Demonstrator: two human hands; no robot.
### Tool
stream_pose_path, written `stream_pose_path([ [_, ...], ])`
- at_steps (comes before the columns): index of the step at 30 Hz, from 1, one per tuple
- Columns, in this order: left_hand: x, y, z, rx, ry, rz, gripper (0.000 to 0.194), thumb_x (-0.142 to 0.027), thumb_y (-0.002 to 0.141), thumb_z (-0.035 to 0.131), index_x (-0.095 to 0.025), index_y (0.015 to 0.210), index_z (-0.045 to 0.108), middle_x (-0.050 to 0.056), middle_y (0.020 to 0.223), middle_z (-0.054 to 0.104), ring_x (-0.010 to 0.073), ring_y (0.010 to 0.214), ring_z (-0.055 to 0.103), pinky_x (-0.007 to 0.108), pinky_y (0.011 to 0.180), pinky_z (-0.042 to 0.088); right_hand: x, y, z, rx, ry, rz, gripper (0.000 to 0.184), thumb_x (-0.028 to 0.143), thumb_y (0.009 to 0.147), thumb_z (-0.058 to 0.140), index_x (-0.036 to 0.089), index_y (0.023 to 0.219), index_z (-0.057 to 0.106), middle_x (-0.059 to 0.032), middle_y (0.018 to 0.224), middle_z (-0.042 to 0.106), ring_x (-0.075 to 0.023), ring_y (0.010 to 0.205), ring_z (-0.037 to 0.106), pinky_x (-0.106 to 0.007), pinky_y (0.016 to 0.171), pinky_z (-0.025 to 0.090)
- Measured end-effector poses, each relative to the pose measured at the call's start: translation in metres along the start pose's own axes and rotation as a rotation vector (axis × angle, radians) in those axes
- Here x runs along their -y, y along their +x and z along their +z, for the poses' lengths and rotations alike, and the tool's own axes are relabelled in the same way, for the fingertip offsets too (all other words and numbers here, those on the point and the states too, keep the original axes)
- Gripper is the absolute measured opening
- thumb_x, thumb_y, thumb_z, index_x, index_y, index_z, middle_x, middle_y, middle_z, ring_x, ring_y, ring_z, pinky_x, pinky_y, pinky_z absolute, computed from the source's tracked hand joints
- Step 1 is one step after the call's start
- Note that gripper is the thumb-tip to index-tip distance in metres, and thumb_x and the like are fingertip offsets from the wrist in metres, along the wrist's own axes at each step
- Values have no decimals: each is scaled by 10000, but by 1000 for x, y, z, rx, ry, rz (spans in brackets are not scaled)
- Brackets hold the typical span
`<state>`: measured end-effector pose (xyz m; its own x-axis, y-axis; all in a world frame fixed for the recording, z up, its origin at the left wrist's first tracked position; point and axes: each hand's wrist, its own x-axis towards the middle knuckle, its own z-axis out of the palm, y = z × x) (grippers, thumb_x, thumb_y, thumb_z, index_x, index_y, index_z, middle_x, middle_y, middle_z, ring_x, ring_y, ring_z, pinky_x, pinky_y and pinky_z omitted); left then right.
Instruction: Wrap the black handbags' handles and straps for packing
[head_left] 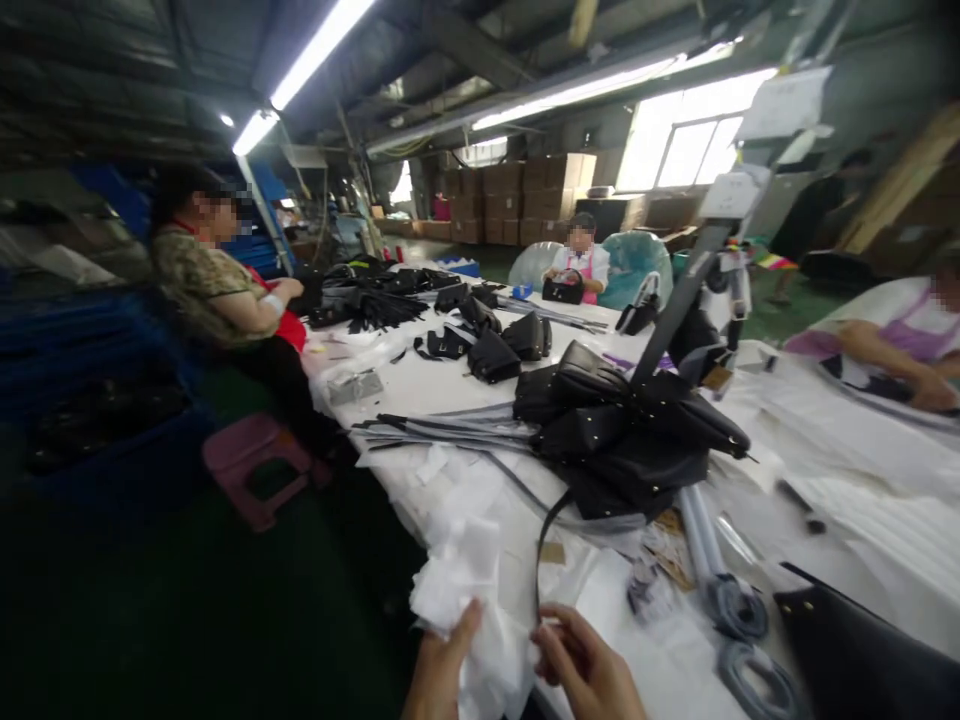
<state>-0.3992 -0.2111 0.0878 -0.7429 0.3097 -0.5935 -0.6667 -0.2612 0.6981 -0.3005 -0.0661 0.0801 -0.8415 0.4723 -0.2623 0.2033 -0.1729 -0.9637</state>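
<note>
Low in the head view, my left hand [440,665] has its thumb pressed over a crumpled, thin white packing sheet [487,570], and its other fingers are mostly hidden. To the right, my right hand [589,665] has its fingers curled in a pinch at the lower end of a narrow black strap [541,555]. That strap rises toward a heap of black leather-look bags [615,440] with small gold studs. Beside the heap lies a bundle of long black and grey strips [442,430].
Grey strap rolls [739,605] and a black bag piece [862,640] lie at the right. A dark post [679,310] rises behind the heap. Co-workers sit at the left [217,270], far side [581,262] and right [900,345]. A pink stool [259,460] stands left.
</note>
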Motion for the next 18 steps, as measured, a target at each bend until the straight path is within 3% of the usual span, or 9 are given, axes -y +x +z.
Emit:
stream_pose_path([
  [3,-37,-7,-69,-130,-9,32,715,-441,598,882,-143,1197,630,165,1101,728,359,1116,648,434,945,524,3,3,60,38,-78,58,613,665,702,698,188,1086,712,-130,1173,709,-319,1158,620,-388,1013,463],
  [6,-56,-22,-106,-134,43,90,739,-431,573,896,-138,1199,636,179,1152,707,386,1170,610,460,1004,485,15,2,120,268,-106,84,626,676,752,644,169,1109,730,-127,1190,703,-344,1179,599,-427,1037,432],
  [9,-66,-41,-121,-96,133,165,748,-424,540,910,-118,1175,662,206,1227,667,406,1251,538,468,1086,402,29,-5,169,481,-17,98,607,638,770,660,120,1078,731,-141,1055,742,-341,1015,671,-422,898,512],
  [13,-85,-58,-136,39,126,153,648,-398,620,857,-123,1178,675,204,1233,663,406,1271,515,502,1110,352,37,-13,215,459,114,117,586,564,688,782,96,1034,715,-140,996,744,-333,988,673,-425,889,511],
  [18,-128,-41,-144,8,142,228,377,-284,656,820,-202,1014,738,157,1105,720,398,1241,536,457,1074,409,35,-14,249,440,214,0,638,598,581,829,138,1008,719,-114,943,746,-343,944,681,-447,871,526],
])
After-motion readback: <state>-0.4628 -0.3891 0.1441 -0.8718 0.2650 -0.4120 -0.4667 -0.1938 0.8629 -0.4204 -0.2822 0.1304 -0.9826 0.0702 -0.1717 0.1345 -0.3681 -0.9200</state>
